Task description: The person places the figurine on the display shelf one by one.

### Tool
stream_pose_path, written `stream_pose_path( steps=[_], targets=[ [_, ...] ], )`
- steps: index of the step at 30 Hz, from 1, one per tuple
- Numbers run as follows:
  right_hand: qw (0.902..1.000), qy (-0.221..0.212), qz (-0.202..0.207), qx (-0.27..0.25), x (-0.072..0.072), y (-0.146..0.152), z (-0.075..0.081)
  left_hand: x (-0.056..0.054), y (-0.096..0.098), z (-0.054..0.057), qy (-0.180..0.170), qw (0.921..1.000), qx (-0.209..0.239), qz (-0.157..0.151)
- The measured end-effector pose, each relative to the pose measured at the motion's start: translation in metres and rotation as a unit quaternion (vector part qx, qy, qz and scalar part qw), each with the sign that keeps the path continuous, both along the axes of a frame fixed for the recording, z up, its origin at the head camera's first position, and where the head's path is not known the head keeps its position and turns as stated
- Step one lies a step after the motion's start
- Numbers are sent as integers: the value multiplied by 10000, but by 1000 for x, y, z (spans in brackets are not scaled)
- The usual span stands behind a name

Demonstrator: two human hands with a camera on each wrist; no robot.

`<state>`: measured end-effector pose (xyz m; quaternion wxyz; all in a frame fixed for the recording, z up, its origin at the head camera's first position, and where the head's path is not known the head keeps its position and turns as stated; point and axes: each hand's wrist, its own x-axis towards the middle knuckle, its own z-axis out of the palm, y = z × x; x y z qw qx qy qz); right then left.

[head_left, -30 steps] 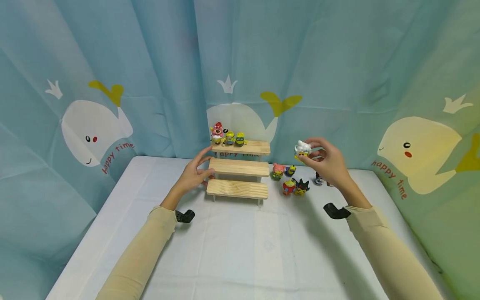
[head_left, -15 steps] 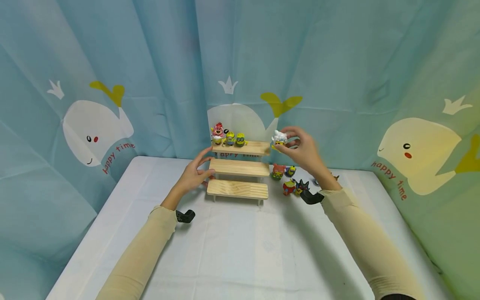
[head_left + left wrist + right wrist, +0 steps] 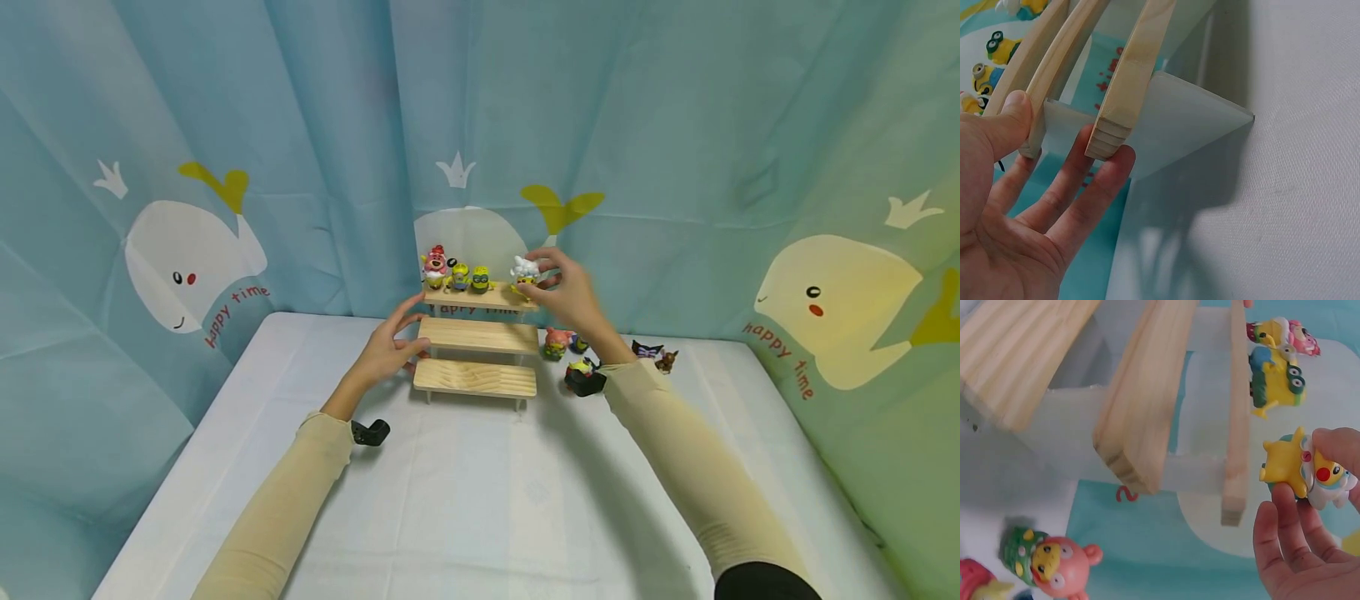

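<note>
White-capped Pikachu figurine (image 3: 1288, 464), pinched by the right hand (image 3: 568, 293), has moved left to the top tier's (image 3: 1237, 425) right end, alongside the minion figurines (image 3: 481, 280); the left hand (image 3: 1029, 231) grips the wooden stand (image 3: 480, 336).

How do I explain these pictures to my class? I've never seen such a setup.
No machine here: one person works bare-handed. The wide picture comes from a camera on the head; the close-ups come from one on each wrist. On the white table stands a three-step wooden stand with three small figurines towards the left of its top step. More toy figures are on the table to its right, some partly hidden by the right arm. The left hand grips the stand's left end. The right hand holds a white-and-yellow figurine at the top step's right end; whether it rests there is hard to tell.
</note>
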<state>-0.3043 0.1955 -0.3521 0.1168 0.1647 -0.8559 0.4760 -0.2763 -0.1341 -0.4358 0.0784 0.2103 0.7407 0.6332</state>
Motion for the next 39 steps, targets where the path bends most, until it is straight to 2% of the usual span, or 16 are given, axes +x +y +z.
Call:
stream_pose_path(
  steps=[13, 30, 39],
  targets=[
    [9999, -16, 15, 121, -5, -16, -7, -1, 0, 0, 23, 9999, -99, 58],
    [9997, -81, -15, 219, -10, -16, -13, -1, 0, -2, 66, 9999, -83, 1],
    [9998, -119, 39, 125, -8, -17, -12, -2, 0, -1, 4, 10000, 26, -10]
  ],
)
